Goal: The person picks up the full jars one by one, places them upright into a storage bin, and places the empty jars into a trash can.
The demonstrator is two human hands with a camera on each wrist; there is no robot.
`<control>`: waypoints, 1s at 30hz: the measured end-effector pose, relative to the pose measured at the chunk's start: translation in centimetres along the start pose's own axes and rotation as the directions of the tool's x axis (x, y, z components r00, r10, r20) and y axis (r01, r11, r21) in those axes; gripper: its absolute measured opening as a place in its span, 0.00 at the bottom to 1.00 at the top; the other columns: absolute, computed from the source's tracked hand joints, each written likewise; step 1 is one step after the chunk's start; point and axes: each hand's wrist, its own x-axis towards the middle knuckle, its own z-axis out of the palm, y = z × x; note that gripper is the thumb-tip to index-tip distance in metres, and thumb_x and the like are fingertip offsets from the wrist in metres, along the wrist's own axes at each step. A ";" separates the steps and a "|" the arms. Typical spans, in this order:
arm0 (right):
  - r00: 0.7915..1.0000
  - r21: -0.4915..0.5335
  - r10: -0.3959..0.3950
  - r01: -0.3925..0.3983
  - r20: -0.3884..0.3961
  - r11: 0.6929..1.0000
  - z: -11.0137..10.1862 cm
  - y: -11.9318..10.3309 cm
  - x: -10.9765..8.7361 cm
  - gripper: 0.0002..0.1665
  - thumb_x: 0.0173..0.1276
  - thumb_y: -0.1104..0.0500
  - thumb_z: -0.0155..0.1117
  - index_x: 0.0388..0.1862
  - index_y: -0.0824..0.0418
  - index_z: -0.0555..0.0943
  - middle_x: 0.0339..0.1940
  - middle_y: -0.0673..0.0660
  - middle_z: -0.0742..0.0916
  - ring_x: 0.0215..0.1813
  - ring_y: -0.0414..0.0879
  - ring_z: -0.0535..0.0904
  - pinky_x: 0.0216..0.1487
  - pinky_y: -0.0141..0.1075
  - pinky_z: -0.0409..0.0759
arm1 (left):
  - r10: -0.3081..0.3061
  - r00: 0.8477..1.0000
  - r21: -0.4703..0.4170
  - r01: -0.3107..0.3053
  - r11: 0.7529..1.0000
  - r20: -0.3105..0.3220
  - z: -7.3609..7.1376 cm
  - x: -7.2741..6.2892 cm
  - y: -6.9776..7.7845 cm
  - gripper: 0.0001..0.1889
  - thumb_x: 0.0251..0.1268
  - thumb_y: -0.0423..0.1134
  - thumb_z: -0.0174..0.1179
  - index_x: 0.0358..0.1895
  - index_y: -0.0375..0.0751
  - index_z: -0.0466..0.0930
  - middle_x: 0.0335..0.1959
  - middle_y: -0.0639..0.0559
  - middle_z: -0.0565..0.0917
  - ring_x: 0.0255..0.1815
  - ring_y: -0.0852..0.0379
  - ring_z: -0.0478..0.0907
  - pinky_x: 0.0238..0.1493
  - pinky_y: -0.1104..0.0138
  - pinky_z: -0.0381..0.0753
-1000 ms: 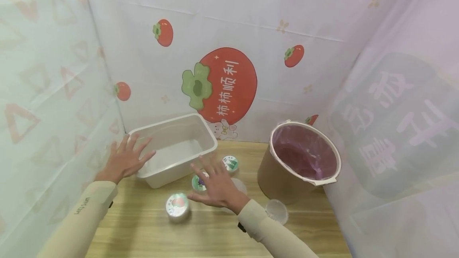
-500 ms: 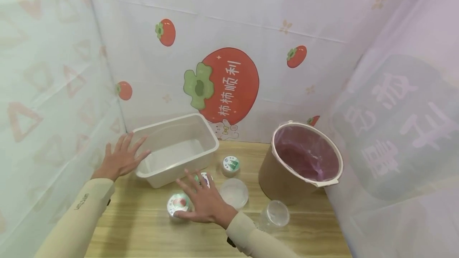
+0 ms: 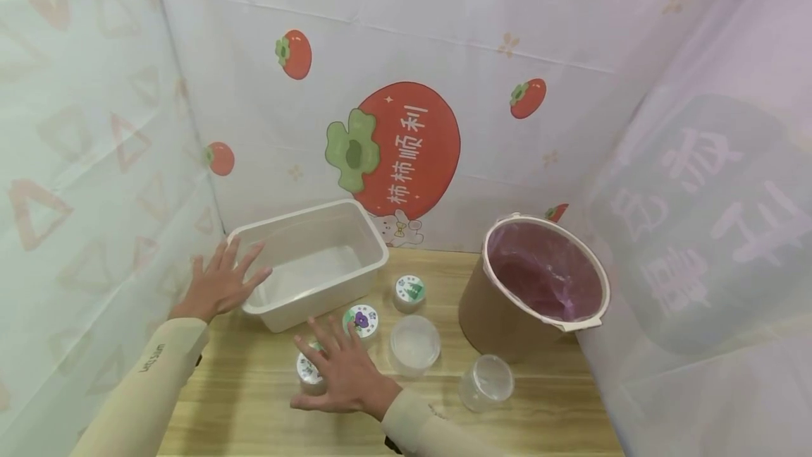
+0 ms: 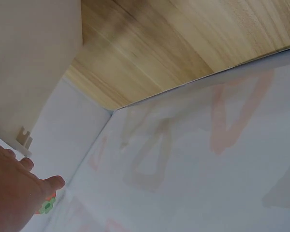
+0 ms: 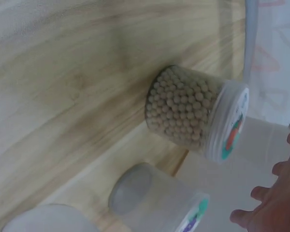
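My left hand (image 3: 218, 281), fingers spread, is at the left rim of a white plastic bin (image 3: 304, 298); whether it touches the rim I cannot tell. In the head view my right hand (image 3: 349, 372) spreads its fingers above a round jar (image 3: 308, 371), partly covering it. The right wrist view shows this jar (image 5: 183, 108) upright, full of beige beads, apart from the fingers. Beside it stands a clear jar (image 3: 361, 321) with a purple-flower lid. Farther back is a jar (image 3: 409, 292) with a green-tree lid. Neither hand holds anything.
Two clear, unlabelled round containers (image 3: 415, 344) (image 3: 487, 381) stand right of my right hand on the wooden table (image 3: 266, 415). A brown bucket (image 3: 501, 323) with a purple liner stands at the right. Printed cloth walls (image 3: 482, 161) enclose the back and sides.
My right hand has moved left and toward me, uncovering the purple-flower jar and the clear containers, and now overlaps the bead jar. My left hand has barely shifted.
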 end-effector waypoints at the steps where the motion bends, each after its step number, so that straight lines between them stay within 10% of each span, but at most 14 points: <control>1: 1.000 -0.007 -0.001 0.001 0.004 1.000 0.2 -0.1 0.1 0.61 0.71 0.11 0.42 0.93 0.36 0.42 0.95 0.53 0.47 0.92 0.62 0.52 0.85 0.64 0.64 | 0.001 1.000 0.000 -0.001 1.000 -0.003 0.0 0.0 0.0 0.43 0.84 0.73 0.38 0.92 0.58 0.44 0.90 0.28 0.37 0.89 0.21 0.35 0.75 0.16 0.31; 30: 0.997 -0.225 -0.066 0.054 -0.046 0.973 4.3 -1.0 -0.2 0.53 0.76 0.19 0.52 0.91 0.40 0.57 0.92 0.57 0.60 0.87 0.60 0.64 0.80 0.58 0.74 | -0.010 0.998 0.048 0.013 0.999 -0.067 0.7 0.2 -0.2 0.42 0.83 0.74 0.39 0.91 0.60 0.49 0.90 0.28 0.46 0.88 0.21 0.41 0.76 0.16 0.38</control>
